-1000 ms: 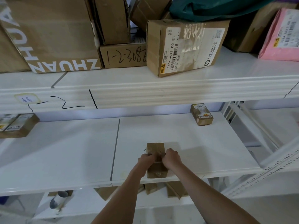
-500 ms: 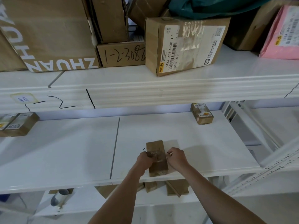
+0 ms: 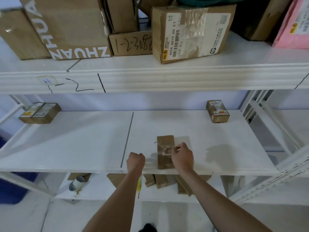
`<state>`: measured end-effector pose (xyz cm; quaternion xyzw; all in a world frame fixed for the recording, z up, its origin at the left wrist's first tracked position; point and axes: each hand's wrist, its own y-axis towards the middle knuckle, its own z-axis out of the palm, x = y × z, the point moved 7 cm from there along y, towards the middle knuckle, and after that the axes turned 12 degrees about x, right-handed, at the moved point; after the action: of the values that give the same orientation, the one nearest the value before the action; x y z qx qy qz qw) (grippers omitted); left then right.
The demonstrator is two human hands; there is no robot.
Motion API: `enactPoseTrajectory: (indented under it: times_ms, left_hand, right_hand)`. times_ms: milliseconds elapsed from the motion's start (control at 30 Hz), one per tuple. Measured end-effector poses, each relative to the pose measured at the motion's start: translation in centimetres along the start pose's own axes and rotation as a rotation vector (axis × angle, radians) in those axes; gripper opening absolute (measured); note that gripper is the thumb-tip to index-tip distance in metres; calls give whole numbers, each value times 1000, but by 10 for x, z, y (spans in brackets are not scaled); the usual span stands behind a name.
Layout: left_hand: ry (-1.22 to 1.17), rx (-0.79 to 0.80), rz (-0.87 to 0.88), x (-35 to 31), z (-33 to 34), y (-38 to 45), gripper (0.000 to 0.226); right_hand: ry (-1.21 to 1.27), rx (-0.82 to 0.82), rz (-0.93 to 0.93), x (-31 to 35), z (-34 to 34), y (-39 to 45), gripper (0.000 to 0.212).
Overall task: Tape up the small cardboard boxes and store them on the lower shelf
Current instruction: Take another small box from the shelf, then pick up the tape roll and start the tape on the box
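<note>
Both hands' fingertips hidden; tape strip (image 3: 151,162) barely discernible.

Left hand (image 3: 135,160) fisted; right hand (image 3: 182,157) fingers curled.

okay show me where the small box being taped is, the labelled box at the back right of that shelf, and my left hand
small box being taped (image 3: 164,158), head view, on its taped top face.
labelled box at the back right (image 3: 217,112), head view, on its labelled top.
left hand (image 3: 135,160), head view, on the back of the closed fist.
</note>
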<state>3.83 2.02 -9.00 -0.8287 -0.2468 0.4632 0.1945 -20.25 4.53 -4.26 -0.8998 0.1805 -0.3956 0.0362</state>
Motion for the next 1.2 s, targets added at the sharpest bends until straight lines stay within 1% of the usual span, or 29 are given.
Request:
enactPoseTrajectory:
  times_ms: [67, 167, 200, 333, 433, 533, 600, 667, 800, 900, 1000, 1200]
  left_hand:
    - [5, -10, -54, 21, -7, 0, 11]
    - [16, 9, -74, 35, -14, 2, 10]
    - [24, 12, -65, 35, -16, 4, 11]
    - [61, 47, -34, 26, -20, 14, 18]
    - [80, 79, 9, 16, -19, 15, 16]
    - [108, 123, 101, 0, -16, 18, 19]
    - [109, 160, 124, -5, -14, 21, 11]
    - [91, 182, 125, -4, -12, 24, 13]
    - [65, 210, 91, 5, -7, 31, 16]
    - [54, 201, 68, 8, -4, 34, 18]
    - [64, 208, 64, 3, 1, 32, 19]
    - [44, 186, 16, 5, 0, 30, 19]
  right_hand:
    - [-29, -43, -4, 1, 0, -8, 10]
    - [-165, -73, 33, -11, -11, -7, 27]
    - [-200, -69, 52, -17, -15, -5, 29]
    - [-298, 59, 62, -33, -14, 4, 26]
    - [-370, 80, 55, -32, -8, 7, 26]
    - [-440, 117, 110, -33, -3, 14, 30]
    - [-472, 133, 156, -36, -1, 18, 27]
    - [-487, 136, 176, -39, 1, 19, 24]
    - [-494, 110, 211, -44, -3, 20, 27]
    - [-458, 62, 290, -59, -18, 22, 21]
    - [-413, 46, 352, -76, -35, 24, 20]
    - [-336, 11, 381, -94, -57, 31, 19]
